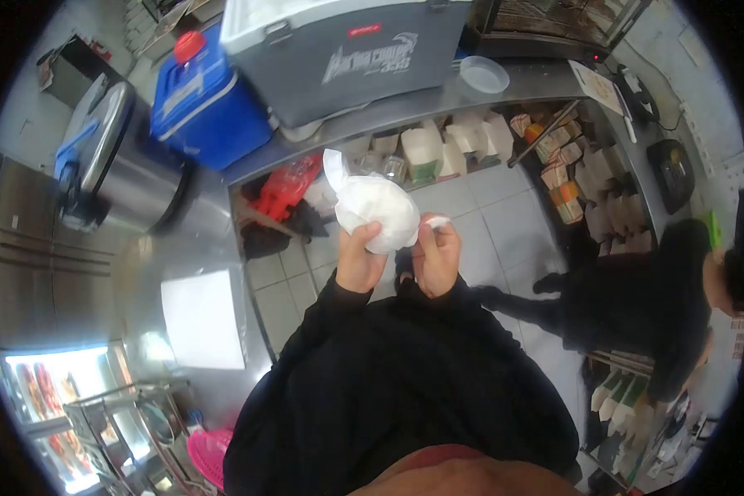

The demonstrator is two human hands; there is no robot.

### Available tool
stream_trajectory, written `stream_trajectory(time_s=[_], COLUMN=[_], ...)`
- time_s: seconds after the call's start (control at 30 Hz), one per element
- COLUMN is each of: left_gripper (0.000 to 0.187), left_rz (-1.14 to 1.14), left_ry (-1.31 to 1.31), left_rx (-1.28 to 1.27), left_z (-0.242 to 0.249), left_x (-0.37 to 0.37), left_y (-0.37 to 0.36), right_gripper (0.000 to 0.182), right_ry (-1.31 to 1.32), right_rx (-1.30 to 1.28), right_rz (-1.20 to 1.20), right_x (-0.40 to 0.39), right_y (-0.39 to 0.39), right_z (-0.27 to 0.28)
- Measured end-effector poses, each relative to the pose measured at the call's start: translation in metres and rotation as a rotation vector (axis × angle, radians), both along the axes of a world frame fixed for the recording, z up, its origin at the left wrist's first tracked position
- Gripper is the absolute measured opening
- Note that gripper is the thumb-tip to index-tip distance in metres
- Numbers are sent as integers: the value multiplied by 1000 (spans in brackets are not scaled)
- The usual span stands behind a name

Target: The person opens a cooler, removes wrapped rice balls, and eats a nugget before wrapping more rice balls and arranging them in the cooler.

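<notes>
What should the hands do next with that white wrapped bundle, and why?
Probably fold the loose paper end down. The left hand cups the white wrapped bundle from below, the right hand pinches a paper corner, and a twisted tail sticks up on top.

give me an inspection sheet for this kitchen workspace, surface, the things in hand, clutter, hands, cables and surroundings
Surface: steel counter runs along the top and down the left; a white sheet lies on the left part.
Things in hand: white wrapped bundle, held above the tiled floor.
Clutter: grey cooler, blue cooler, steel urn, clear tub; folded cartons on the shelf below.
Hands: left hand grips the bundle from below; right hand pinches a corner of the wrap.
Cables: one dark lead at the right counter.
Surroundings: another person in dark clothes, right.
</notes>
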State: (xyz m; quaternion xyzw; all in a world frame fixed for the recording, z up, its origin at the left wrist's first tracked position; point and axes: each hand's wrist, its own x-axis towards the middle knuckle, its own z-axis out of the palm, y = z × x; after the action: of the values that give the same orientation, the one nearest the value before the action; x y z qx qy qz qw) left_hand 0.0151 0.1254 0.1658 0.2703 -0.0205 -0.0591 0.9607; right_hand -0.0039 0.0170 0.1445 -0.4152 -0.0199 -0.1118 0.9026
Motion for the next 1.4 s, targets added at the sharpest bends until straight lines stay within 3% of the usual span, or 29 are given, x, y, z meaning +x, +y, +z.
stream_trajectory(time_s=[0.03, 0.07, 0.17, 0.27, 0.37, 0.4, 0.5, 0.53, 0.63, 0.67, 0.8, 0.9, 0.93, 1.03, 1.1, 1.2, 1.33, 1.4], left_gripper=[58, 59, 62, 63, 60, 63, 69, 69, 67, 50, 16, 21, 30, 31, 26, 19, 15, 12], left_rz=[17, 1, -12, 106, 180, 146, 241, 203, 9, 106, 59, 205, 253, 346, 333, 263, 27, -289], left_ry=[-59, -76, -134, -196, -185, -196, -183, -234, -191, -273, -597, -911, -1024, -1266, -1174, -1034, -678, -251], left_rx=[26, 42, 122, 326, 389, 504, 539, 591, 22, 158, 729, 1004, 1021, 1086, 1130, 1258, 1219, 908], left_z=[0, 0, 0, -8, -9, -12, -9, -5, 17, 21, 56, 89, 91, 113, 134, 158, 171, 179], left_x=[15, 31, 77, 113, 138, 146, 171, 181, 217, 229, 279, 308, 317, 332, 334, 343, 357, 369], left_y=[-12, -22, -49, -79, -108, -111, -125, -121, -106, -102, -58, -44, -39, -23, -15, 6, 31, 39], right_gripper=[11, 12, 12, 21, 32, 44, 50, 52, 55, 54, 61, 64, 65, 68, 66, 68, 68, 67], right_ry=[125, 108, 241, 135, 111, 53, -63, -53, -21, 2, 145, 208, 225, 256, 222, 74, -147, -318], right_rx=[254, 293, 305, 115, 236, 304, -90, -106, -91, -45, 120, 203, 236, 226, 239, -119, -505, -656], right_rz=[83, 146, 71, 130, 142, 161, 26, 22, 70, 127, 353, 513, 569, 672, 719, 655, 579, 528], right_x=[17, 33, 78, 122, 142, 151, 176, 184, 212, 220, 251, 280, 289, 314, 330, 359, 394, 404], right_y=[-9, -20, -45, -76, -89, -91, -93, -96, -106, -109, -121, -125, -127, -130, -127, -117, -108, -100], right_z=[3, 7, 27, 3, 25, 13, 7, 8, 20, 28, 45, 74, 85, 109, 120, 144, 166, 174])
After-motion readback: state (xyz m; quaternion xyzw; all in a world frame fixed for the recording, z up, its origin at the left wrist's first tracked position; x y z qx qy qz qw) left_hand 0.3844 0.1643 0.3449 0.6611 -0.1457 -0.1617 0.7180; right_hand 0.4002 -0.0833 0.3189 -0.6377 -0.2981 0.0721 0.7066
